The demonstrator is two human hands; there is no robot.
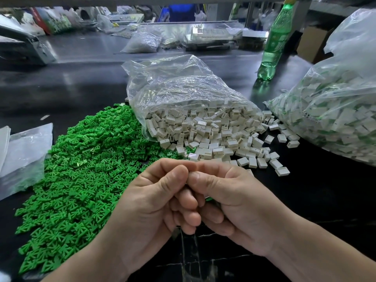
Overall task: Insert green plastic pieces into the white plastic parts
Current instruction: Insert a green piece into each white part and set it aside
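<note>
Curled together, the left hand [150, 202] and right hand [238, 202] are pressed fingertip to fingertip; what either grip pinches cannot be told. On the black table [309, 200], small green plastic pieces [81, 180] are heaped at left, with white boxy plastic parts [205, 137] spilled beyond.

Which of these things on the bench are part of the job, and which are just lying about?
Part of the job: green pieces; white parts spilling from their clear bag; large bag at right, white parts showing green; left hand and right hand, fingers curled together.
Just lying about: green bottle; cardboard box; flat plastic bag at left.
</note>
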